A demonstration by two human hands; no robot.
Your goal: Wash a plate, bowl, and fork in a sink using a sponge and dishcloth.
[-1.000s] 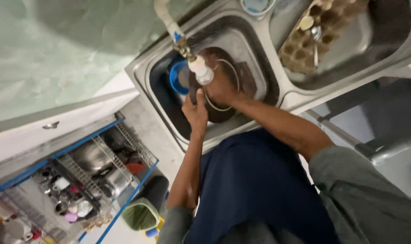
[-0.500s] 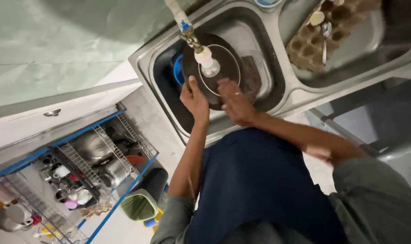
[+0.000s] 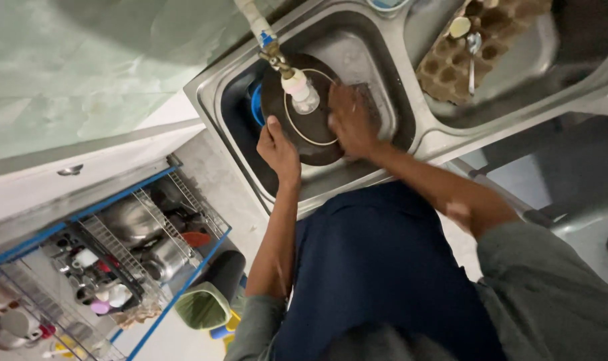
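Head view: left hand grasps the tilted round pan's rim; right hand presses flat, released.

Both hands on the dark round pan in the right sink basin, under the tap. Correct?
Wrong basin. The head view shows the left hand and right hand on the dark round pan in the left sink basin, under the tap.

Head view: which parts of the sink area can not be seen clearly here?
- Head view: the right hand is motion-blurred; whether it holds a sponge cannot be told.
- The dark round pan is partly hidden by the tap nozzle and both hands; the left hand grips its rim.
- The blue thing behind the pan is mostly hidden.
- The sink's second basin is cut off by the top edge.
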